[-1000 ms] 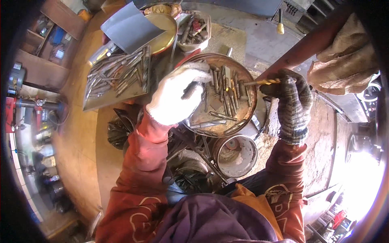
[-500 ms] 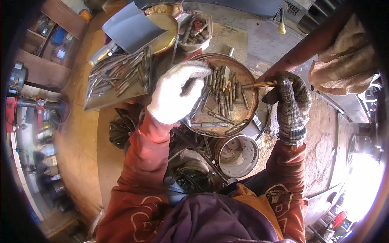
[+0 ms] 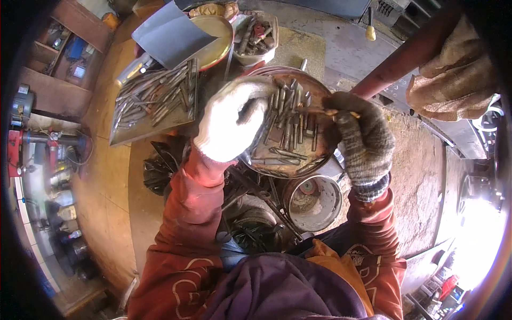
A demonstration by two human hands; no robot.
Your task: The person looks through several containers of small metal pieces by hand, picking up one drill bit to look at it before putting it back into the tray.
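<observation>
My right hand point(image 3: 365, 136), in a striped grey knit glove, pinches a drill bit point(image 3: 313, 111) held level over the right side of a round, rusty metal tray point(image 3: 319, 156). Loose drill bits point(image 3: 289, 133) lie in the tray, most pointing away from me and a few crosswise near its front. At the tray's left rim, my left hand point(image 3: 226, 120), in a bright white glove, is closed with thumb and fingers curled toward each other. What its fingertips hold is hidden. Left of it, a square metal tray point(image 3: 120, 140) carries a heap of longer drill bits.
Just in front of the round tray stands a round metal container point(image 3: 337, 205). Behind are a white tub point(image 3: 273, 50) of metal pieces, a grey sheet point(image 3: 170, 34) and a yellowish round lid point(image 3: 221, 40). A reddish bar point(image 3: 410, 50) slants across the right, beside a draped brown cloth point(image 3: 453, 80).
My right hand has moved left with the drill bit, from beside the round tray to over it. The round tray and its bits have shifted slightly left. My left hand has stayed nearly still.
</observation>
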